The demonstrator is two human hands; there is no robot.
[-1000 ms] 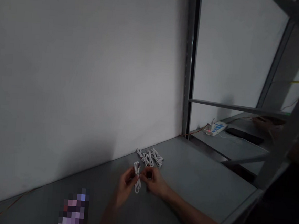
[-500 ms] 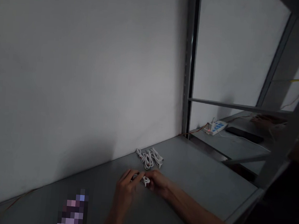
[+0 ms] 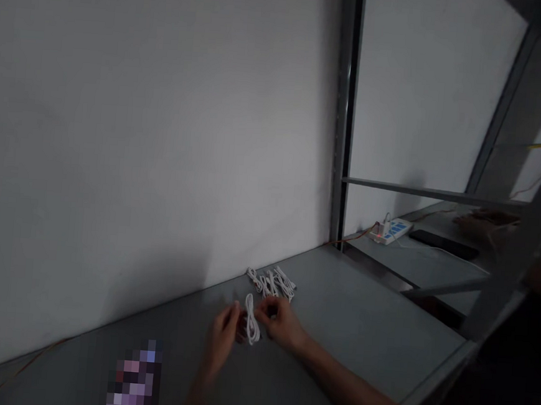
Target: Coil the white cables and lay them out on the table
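A coiled white cable [image 3: 252,323] is held upright between my two hands, above the grey tabletop [image 3: 337,307]. My left hand [image 3: 227,331] is at the coil's left side, its fingers curled around toward the back of it. From the right, my right hand [image 3: 279,318] has its thumb and forefinger pinched together at the coil's edge; what lies in the pinch is too small to make out. Just beyond my hands, several bundled white cables [image 3: 271,282] lie side by side near the wall.
A power strip [image 3: 391,231] with a plugged-in charger and a black flat object [image 3: 444,244] lie on the surface beyond the metal frame [image 3: 345,121]. Another person's hand [image 3: 488,224] is at the far right. A pixelated item [image 3: 132,382] is at lower left.
The coil has turned from lying across my fingers to standing upright. My left hand has shifted a little left, and my right hand has moved slightly up.
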